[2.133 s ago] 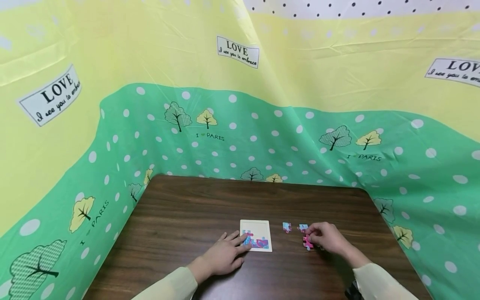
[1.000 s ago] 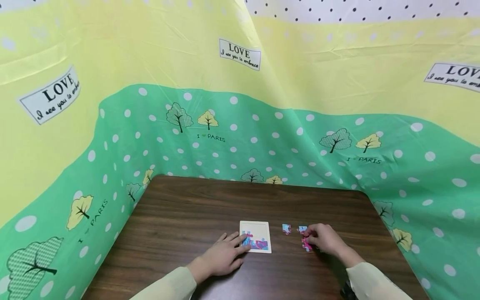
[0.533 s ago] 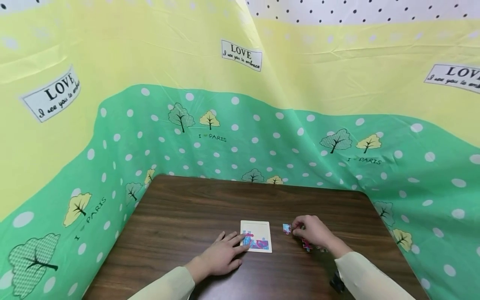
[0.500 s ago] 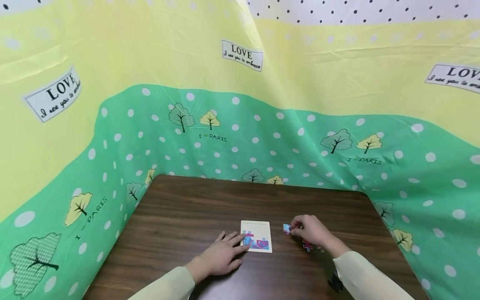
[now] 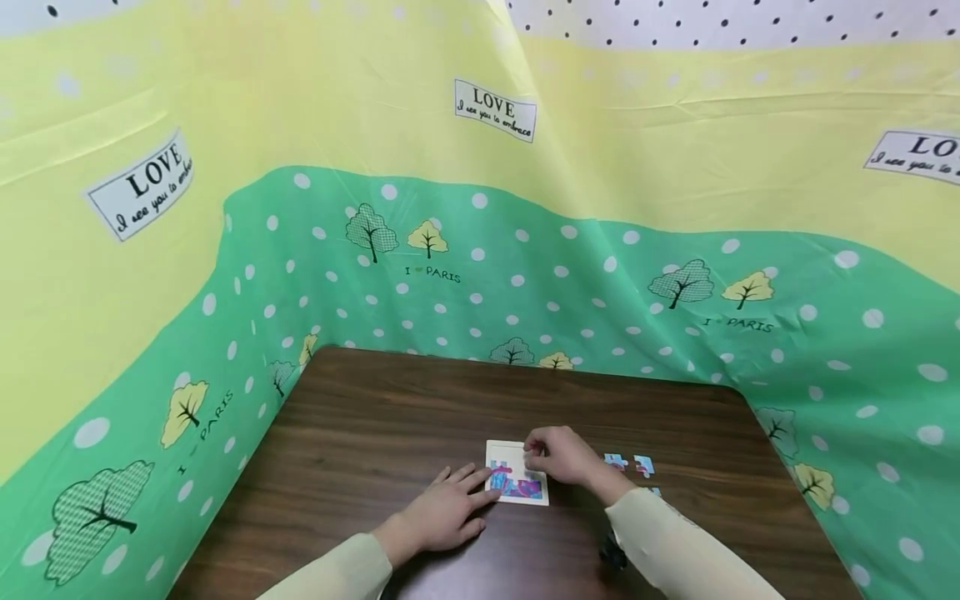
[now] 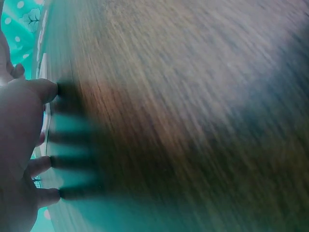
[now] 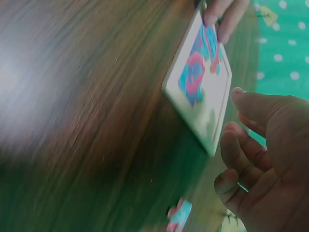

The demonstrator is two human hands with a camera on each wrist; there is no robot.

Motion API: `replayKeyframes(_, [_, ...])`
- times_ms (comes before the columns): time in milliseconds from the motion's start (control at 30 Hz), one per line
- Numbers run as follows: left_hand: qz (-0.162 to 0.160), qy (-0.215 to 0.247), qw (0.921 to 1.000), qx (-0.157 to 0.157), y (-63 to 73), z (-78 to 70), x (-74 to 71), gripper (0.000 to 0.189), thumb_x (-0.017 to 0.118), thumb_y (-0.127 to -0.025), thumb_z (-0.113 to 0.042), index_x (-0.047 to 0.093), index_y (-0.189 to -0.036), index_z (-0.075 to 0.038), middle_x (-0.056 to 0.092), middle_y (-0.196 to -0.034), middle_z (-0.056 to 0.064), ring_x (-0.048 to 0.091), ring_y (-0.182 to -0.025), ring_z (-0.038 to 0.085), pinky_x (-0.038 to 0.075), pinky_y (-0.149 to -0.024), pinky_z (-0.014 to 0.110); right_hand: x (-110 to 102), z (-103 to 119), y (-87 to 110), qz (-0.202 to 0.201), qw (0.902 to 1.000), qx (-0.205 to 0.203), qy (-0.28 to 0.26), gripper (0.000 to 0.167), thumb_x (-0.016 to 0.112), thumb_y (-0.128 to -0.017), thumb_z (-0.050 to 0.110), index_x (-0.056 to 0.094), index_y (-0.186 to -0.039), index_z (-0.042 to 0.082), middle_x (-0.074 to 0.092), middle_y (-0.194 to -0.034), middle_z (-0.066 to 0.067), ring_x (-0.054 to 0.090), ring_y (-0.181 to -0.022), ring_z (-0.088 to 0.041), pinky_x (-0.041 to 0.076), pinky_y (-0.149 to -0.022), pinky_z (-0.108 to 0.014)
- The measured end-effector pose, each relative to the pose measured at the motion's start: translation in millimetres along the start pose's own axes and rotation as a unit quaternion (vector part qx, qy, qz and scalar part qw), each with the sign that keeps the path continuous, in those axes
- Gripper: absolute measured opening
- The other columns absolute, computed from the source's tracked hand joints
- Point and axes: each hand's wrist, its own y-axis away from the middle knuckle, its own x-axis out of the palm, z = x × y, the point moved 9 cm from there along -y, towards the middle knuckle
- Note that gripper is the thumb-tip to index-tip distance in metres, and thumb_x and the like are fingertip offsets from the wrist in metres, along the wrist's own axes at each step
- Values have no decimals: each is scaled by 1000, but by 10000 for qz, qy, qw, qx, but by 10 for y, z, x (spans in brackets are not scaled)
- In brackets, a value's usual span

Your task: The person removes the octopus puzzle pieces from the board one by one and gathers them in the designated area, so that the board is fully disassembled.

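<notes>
A cream puzzle tray (image 5: 513,502) lies on the table, its lower part filled with joined pink and blue pieces (image 5: 528,488). Straight fingers of my left hand (image 5: 446,507) rest on the tray's left edge. Above the tray's upper right, my right hand (image 5: 558,456) pinches a puzzle piece, of which only a bit of red shows at the fingertips. In the right wrist view the thumb and curled fingers of my right hand (image 7: 263,145) are beside the tray (image 7: 171,79). The left wrist view shows my left hand's fingers (image 6: 41,164) spread over the tabletop.
Loose puzzle pieces lie right of the tray: one blue and pink piece (image 5: 616,460), another (image 5: 643,465), and a small blue part of a third (image 5: 655,491) by the right sleeve (image 5: 667,533). Patterned cloth (image 5: 465,292) hangs around the brown table (image 5: 375,408).
My right hand has moved left from the loose pieces to over the tray, uncovering pieces behind it. My left hand stays at the tray's edge. The head view has shifted slightly.
</notes>
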Motion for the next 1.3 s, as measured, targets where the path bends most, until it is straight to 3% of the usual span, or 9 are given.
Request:
replayKeyframes(233, [-81,-41,9999,86,4,-4,-33,53,56,-102,-46,50,-153,-33,40,-164,3,43,-147,34,46,-106,64,213,177,-106,155,9992,-360,56,19,83,-86,20,74,-99,12,63,-79,9,55,-69,-6,49,-64,-27])
replayKeyframes(400, [-74,17,9999,89,8,-9,-37,54,57,-102,-45,49,-154,-32,39,-165,4,44,-147,35,46,-106,65,325,176,-153,203,9993,-251,177,25,84,-85,28,74,-102,13,59,-76,10,52,-66,-7,47,-63,-28])
replayKeyframes(833, [124,95,9999,4,-2,19,5,54,57,-102,-47,47,-155,-35,37,-166,2,42,-148,35,45,-108,64,398,176,-161,196,9992,-13,346,25,87,-82,34,76,-97,17,62,-87,6,55,-78,-10,51,-71,-34])
replayKeyframes(1133, [491,158,9986,83,-26,54,4,59,56,-102,-52,42,-157,-37,34,-167,4,37,-151,34,44,-110,62,379,209,-164,65,9996,-39,259,24,89,-79,29,74,-93,16,62,-85,4,54,-76,-10,49,-68,-33])
replayKeyframes(1300, [514,207,9984,65,-15,54,14,58,57,-102,-52,42,-157,-38,35,-166,3,36,-151,33,44,-111,61,370,210,-166,108,9999,44,115,25,89,-79,26,71,-92,15,62,-84,3,53,-73,-10,48,-66,-31])
